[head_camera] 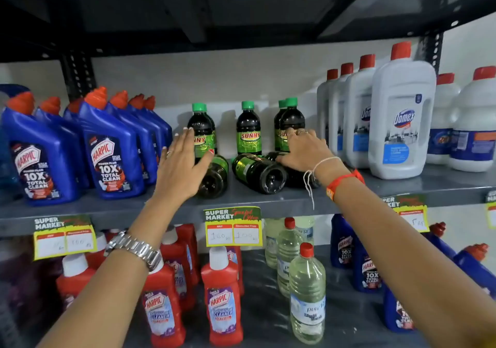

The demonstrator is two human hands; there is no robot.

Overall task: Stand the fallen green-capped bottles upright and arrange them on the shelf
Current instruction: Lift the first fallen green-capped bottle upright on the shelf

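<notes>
Several dark green-capped bottles with green labels stand at the back of the grey shelf (268,200): one at the left (201,122), one in the middle (248,130), one at the right (291,118). Three more lie on their sides in front, bases towards me: a left one (214,178), a middle one (257,172) and a right one (294,177). My left hand (179,165) hovers with fingers spread over the left fallen bottle. My right hand (303,149) arches over the right fallen bottle, thumb against its side, hiding its neck.
Blue Harpic bottles (107,154) crowd the shelf's left side. White red-capped Domex bottles (400,122) stand at the right. A dark shelf (241,20) hangs overhead. Red cleaner bottles (222,302) and clear bottles (307,294) fill the shelf below.
</notes>
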